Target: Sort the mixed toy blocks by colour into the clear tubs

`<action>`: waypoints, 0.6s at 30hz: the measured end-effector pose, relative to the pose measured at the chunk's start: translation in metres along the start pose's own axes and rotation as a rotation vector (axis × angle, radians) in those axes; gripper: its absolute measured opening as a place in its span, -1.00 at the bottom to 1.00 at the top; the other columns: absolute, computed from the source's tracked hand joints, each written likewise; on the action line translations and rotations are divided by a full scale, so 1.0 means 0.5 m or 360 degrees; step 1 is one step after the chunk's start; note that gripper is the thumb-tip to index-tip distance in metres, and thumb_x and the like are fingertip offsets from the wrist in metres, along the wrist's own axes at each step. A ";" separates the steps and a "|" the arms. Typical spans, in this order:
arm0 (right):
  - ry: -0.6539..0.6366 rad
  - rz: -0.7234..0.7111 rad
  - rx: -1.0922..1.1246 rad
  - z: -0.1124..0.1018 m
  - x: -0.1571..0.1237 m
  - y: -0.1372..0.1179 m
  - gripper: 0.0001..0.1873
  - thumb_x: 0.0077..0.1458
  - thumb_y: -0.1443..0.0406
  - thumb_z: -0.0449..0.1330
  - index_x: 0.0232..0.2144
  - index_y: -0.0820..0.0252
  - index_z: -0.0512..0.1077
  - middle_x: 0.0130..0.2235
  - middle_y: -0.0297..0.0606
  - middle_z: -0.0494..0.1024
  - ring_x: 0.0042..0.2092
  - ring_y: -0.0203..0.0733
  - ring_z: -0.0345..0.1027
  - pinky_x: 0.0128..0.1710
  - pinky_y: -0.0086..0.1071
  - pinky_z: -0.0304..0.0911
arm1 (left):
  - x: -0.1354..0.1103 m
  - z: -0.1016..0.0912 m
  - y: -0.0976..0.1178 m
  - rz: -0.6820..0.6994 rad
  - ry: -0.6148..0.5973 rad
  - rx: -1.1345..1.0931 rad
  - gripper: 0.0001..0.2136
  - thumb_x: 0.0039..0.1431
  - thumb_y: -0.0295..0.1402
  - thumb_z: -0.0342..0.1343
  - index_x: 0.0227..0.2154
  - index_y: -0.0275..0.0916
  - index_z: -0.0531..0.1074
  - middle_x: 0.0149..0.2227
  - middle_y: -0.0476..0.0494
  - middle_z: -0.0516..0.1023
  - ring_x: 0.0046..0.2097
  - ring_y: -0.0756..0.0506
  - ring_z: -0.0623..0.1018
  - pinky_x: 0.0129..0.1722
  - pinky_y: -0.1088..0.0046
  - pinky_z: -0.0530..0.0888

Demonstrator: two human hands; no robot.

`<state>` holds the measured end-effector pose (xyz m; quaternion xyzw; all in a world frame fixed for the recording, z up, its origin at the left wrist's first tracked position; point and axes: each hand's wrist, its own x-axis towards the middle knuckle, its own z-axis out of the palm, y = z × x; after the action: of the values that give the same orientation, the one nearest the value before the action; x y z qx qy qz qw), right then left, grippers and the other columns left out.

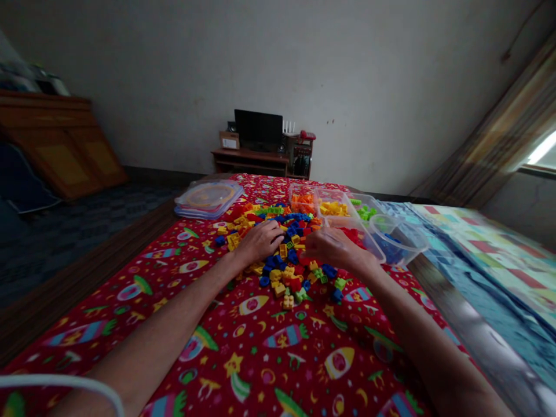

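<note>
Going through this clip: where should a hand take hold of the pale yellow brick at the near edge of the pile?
Pinch the pale yellow brick by two opposite sides, coming from above and the near side. It sits at the near edge of the pile of plastic bricks, with open red printed cloth toward the person, and its squared block shape offers flat faces to grip.

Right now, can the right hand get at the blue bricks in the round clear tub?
Probably yes. The right hand is near the clear tub; only the low wall of the red-brick tray lies between them.

Toy bricks (275,275) beside plastic bins (332,200)
</note>
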<state>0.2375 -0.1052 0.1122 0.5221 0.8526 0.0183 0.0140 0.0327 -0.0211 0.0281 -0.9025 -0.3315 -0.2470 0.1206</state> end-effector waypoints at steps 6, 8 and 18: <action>0.0030 -0.0121 -0.0091 0.030 0.003 -0.009 -0.79 0.10 0.24 0.20 -0.26 0.26 0.51 -0.25 -0.13 0.56 -0.25 -0.21 0.38 -0.40 -0.42 0.01 | 0.002 -0.001 0.002 0.0002 -0.0014 0.0045 -0.80 0.29 -0.37 -0.06 -0.35 -0.27 0.44 -0.32 -0.16 0.44 -0.22 -0.12 0.44 -0.19 0.36 0.40; 0.0057 -0.0216 0.0056 0.031 0.002 -0.002 -0.85 0.10 0.31 0.18 -0.26 0.25 0.49 -0.29 -0.19 0.55 -0.30 -0.28 0.34 -0.40 -0.45 0.01 | 0.001 0.001 0.000 0.0013 -0.0002 0.0055 -0.79 0.30 -0.37 -0.08 -0.36 -0.27 0.43 -0.32 -0.17 0.44 -0.22 -0.13 0.43 -0.18 0.34 0.39; 0.0422 -0.0290 0.0697 0.010 0.005 0.046 -0.87 0.08 0.42 0.12 -0.37 0.24 0.48 -0.40 -0.31 0.51 -0.42 -0.39 0.24 -0.41 -0.49 0.04 | -0.001 0.007 -0.006 0.0108 0.0081 0.0013 -0.75 0.33 -0.41 -0.18 -0.40 -0.25 0.36 -0.37 -0.13 0.41 -0.27 -0.10 0.41 -0.18 0.36 0.36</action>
<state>0.2568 -0.0923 0.1082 0.4268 0.8741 -0.0998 -0.2096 0.0315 -0.0178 0.0249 -0.9062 -0.2986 -0.2642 0.1409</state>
